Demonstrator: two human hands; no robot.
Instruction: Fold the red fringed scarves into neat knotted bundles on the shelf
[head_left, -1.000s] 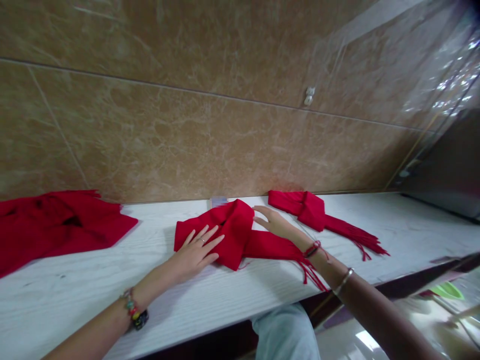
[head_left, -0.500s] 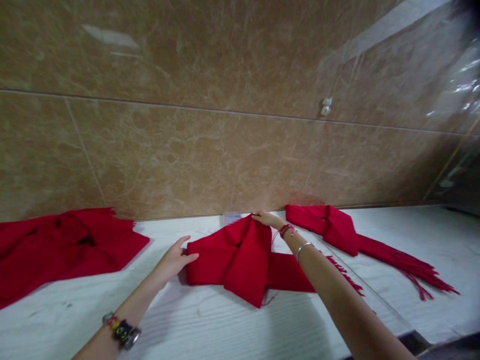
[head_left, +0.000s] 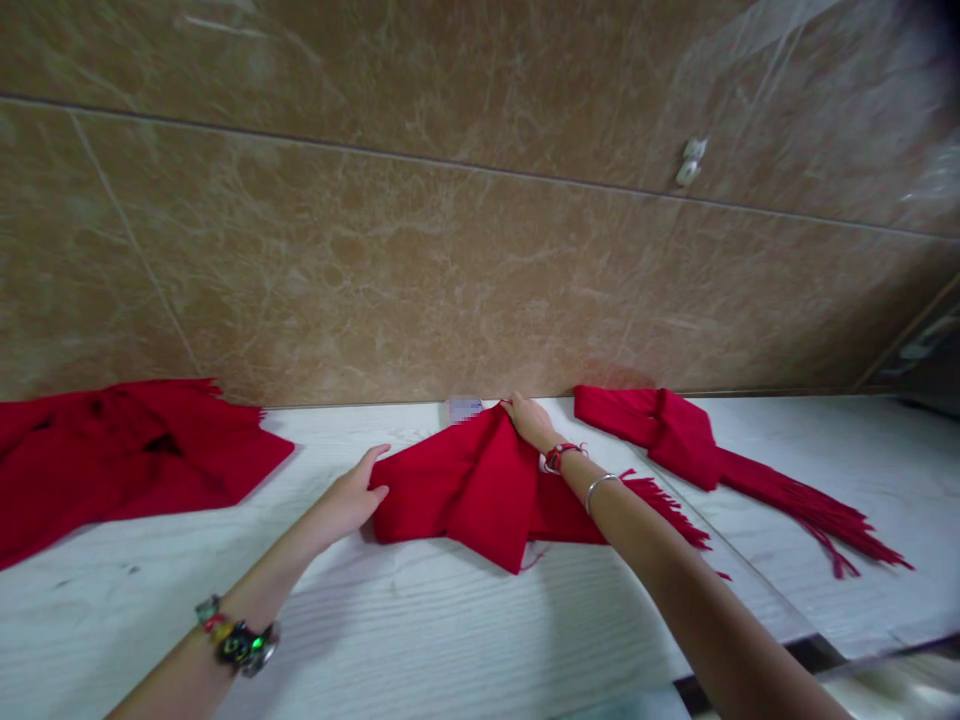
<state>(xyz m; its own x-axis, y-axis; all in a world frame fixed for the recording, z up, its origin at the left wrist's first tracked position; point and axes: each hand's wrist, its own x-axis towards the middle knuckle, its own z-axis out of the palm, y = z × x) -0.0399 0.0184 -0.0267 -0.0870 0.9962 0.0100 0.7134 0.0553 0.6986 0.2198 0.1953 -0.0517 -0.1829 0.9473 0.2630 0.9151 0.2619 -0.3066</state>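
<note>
A red scarf (head_left: 487, 480), folded with a slanting band across its middle, lies on the white wood-grain surface. At its left end, my left hand (head_left: 352, 500) touches the edge, with thumb and forefinger spread apart. My right hand (head_left: 531, 420) pinches the top corner of the slanting fold near the wall. The scarf's fringed tail runs right, partly hidden under my right forearm. Just behind the scarf's top edge a small pale card or label (head_left: 463, 409) shows; its print is blurred.
Another red scarf (head_left: 682, 440), folded with its fringe trailing, lies to the right. A larger heap of red fabric (head_left: 187, 470) with fringe is at the left. A brown marble-like tiled wall (head_left: 420, 290) rises behind. A seam crosses the white surface (head_left: 315, 620) at right.
The view has tilted slightly, so the scene sits higher in the picture. My hands stay in nearly the same places on the scarf; the right forearm has shifted slightly, showing more fringe.
</note>
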